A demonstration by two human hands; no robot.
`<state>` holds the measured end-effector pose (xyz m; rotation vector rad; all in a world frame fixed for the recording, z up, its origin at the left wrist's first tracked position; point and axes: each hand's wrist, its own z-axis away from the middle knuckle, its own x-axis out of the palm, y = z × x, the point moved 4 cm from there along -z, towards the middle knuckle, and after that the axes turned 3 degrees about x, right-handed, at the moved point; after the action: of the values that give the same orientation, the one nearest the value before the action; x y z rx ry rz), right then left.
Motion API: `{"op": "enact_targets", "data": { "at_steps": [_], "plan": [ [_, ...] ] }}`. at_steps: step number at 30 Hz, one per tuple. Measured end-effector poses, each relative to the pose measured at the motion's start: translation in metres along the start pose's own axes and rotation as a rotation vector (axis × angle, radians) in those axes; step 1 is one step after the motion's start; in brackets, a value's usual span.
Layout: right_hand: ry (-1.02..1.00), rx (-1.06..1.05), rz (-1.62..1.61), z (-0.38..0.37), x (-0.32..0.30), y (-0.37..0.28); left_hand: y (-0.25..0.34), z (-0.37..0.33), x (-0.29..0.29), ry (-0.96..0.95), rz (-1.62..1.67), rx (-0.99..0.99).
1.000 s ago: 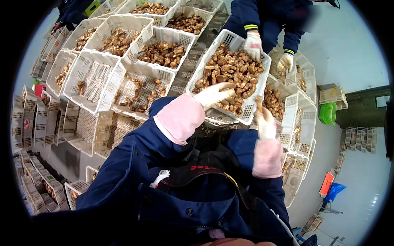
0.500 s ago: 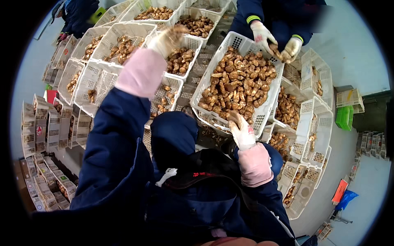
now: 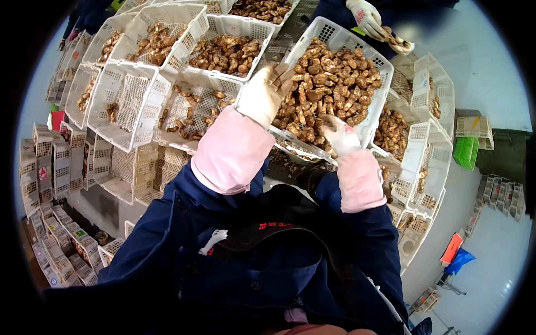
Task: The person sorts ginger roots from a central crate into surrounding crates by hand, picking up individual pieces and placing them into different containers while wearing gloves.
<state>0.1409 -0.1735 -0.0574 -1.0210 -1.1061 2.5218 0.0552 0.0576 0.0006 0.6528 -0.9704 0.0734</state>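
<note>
Left hand (image 3: 263, 95) back from the left-side crates (image 3: 114, 131), now spread
Mushrooms (image 3: 335, 78) lie just right; right hand (image 3: 341, 135) at their near edge, grip impossible to tell.

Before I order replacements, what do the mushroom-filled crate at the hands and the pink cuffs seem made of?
The white crate: probably rigid plastic, faintly glossy, judging by its moulded grid openings. The pink cuffs: likely matte fabric, softly creased.
</note>
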Motion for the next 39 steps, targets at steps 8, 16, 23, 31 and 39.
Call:
{"op": "enact_targets", "data": {
  "at_steps": [8, 16, 23, 31, 39],
  "plan": [
    [-0.222, -0.013, 0.924, -0.103, 0.076, -0.013, 0.003, -0.008, 0.005, -0.055, -0.015, 0.091],
    [-0.380, 0.079, 0.949, -0.093, 0.083, -0.048, 0.008, -0.012, 0.012, -0.089, -0.134, 0.109],
    [0.221, -0.063, 0.221, 0.007, 0.028, -0.025, 0.010, -0.016, -0.012, -0.124, -0.235, 0.075],
    [0.154, 0.005, -0.436, 0.096, 0.014, -0.041, -0.031, 0.063, 0.015, -0.660, -0.266, -0.302],
    [0.268, 0.061, -0.324, 0.126, 0.029, -0.051, -0.053, 0.090, -0.001, -0.747, -0.322, -0.193]
  ]
}}
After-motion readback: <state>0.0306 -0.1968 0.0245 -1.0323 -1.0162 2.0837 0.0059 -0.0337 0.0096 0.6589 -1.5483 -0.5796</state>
